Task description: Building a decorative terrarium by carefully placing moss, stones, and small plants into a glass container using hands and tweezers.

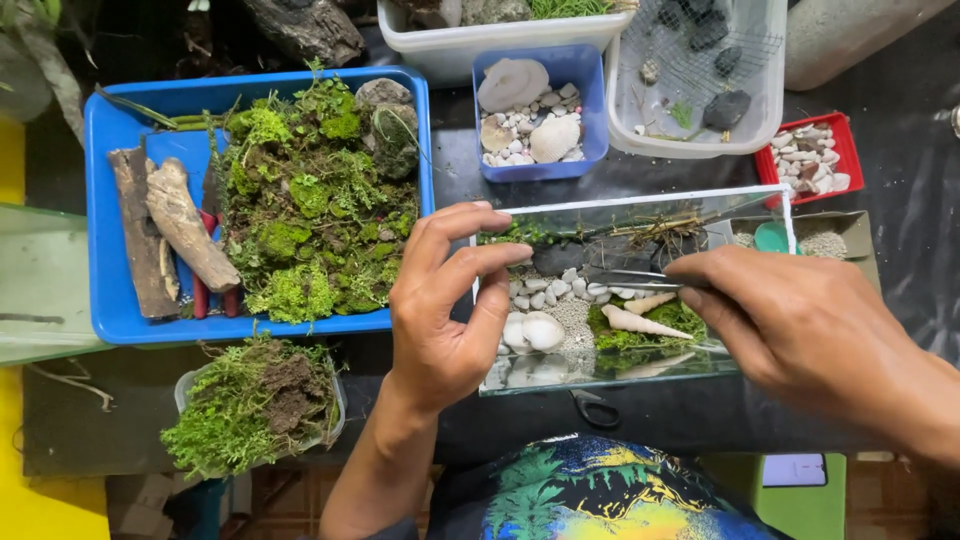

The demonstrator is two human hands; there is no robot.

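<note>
A small glass tank (pixel 640 205) lies in front of me, holding white pebbles, shells, green moss and a dark stone. My right hand (pixel 800 335) grips metal tweezers (pixel 630 281) that point left into the tank, their tips above the pebbles by the dark stone. My left hand (pixel 450 300) steadies the tank's left wall, with fingers curled over its top edge and thumb near a small green sprig (pixel 515 234). A long pale spiral shell (pixel 640 322) rests on the moss inside.
A blue tray (pixel 110 290) at left holds moss clumps, stones and wood pieces. A clear tub of moss (pixel 255 405) sits below it. Behind the tank stand a blue box of shells (pixel 535 110), a clear bin with dark stones (pixel 700 90) and a red pebble box (pixel 810 160). Scissors (pixel 595 408) lie at the tank's front.
</note>
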